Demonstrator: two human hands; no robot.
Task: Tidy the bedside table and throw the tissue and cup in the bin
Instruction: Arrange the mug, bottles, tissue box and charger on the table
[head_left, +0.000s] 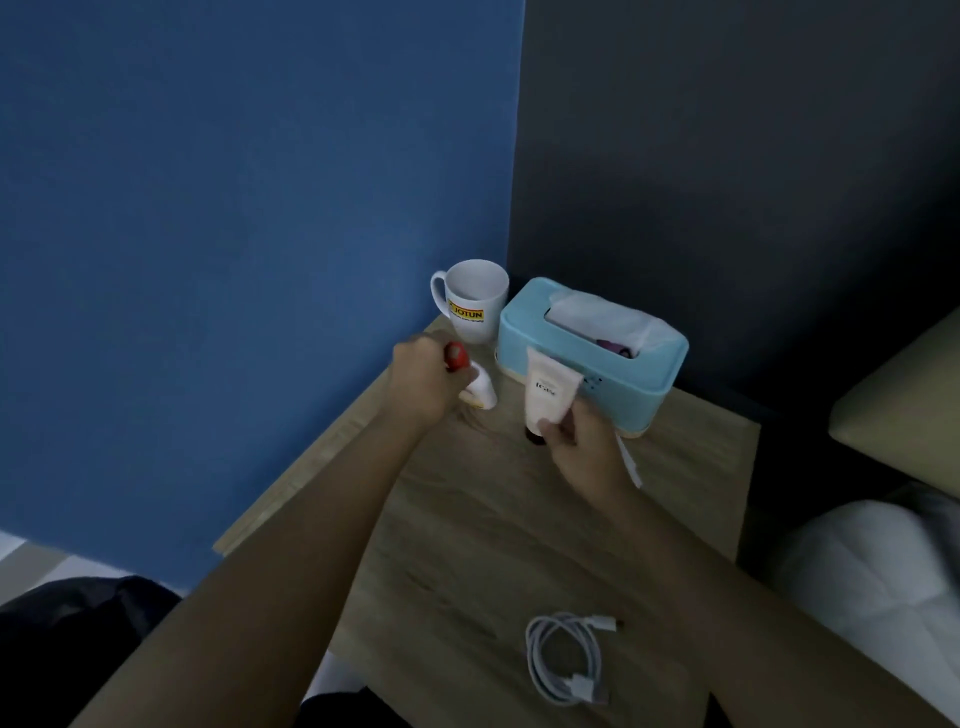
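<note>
Cream tube (549, 391) pinched near cap end in right hand (576, 441) grip, upright, cap down touching counter (519, 519).
Left hand (423, 382) grip closed round small white bottle with red top (457, 358).
Step judged: standing toiletries tidy; set tube square on cap, release slowly.
Cup (474, 299) beyond left grip, apart, unheld.
Tissue box (592, 348) just behind right grip.
Loose tissue, bin: not seen.
Cable (566, 657) well nearer body.

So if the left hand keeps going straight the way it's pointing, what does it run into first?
Probably the white mug. The left hand, closed on a small red-capped bottle, points up and away toward the table's back corner, where the mug stands just beyond it. Depth is hard to judge; it might pass beside it.
</note>
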